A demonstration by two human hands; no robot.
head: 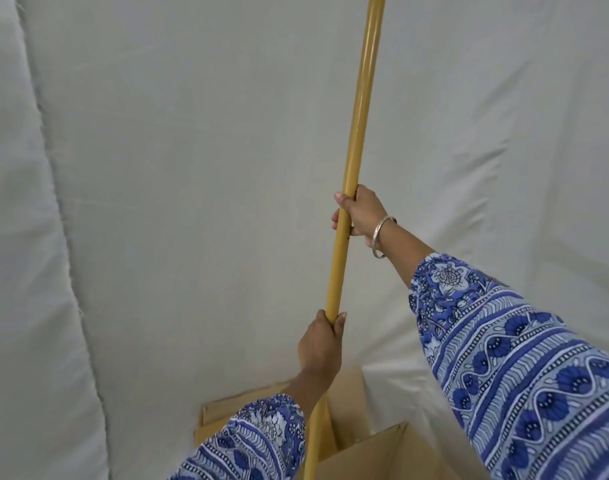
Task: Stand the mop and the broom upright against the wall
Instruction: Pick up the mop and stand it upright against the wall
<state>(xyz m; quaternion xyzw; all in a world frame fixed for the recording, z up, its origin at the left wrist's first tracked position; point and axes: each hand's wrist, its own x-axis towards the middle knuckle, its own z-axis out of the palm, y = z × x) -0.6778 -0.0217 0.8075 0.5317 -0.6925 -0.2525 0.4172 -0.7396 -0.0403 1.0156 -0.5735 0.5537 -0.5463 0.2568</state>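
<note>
A long yellow-tan pole runs nearly upright through the middle of the view, leaning a little to the right toward its top, which leaves the frame at the upper edge. Whether it belongs to the mop or the broom cannot be told, since its head is out of sight below. The right hand is wrapped around the pole about halfway up, fingers curled round its far side and thumb on the near side, with a silver bangle on the wrist. The left hand grips the same pole lower down, closed around it with the thumb pressed along the right side. Both arms wear blue and white patterned sleeves. Behind the pole hangs a pale grey-white cloth that covers the whole background, creased and with a vertical seam at the left. Near the bottom of the view the pole passes down beside an open brown cardboard box, whose flaps show on either side of it.
</note>
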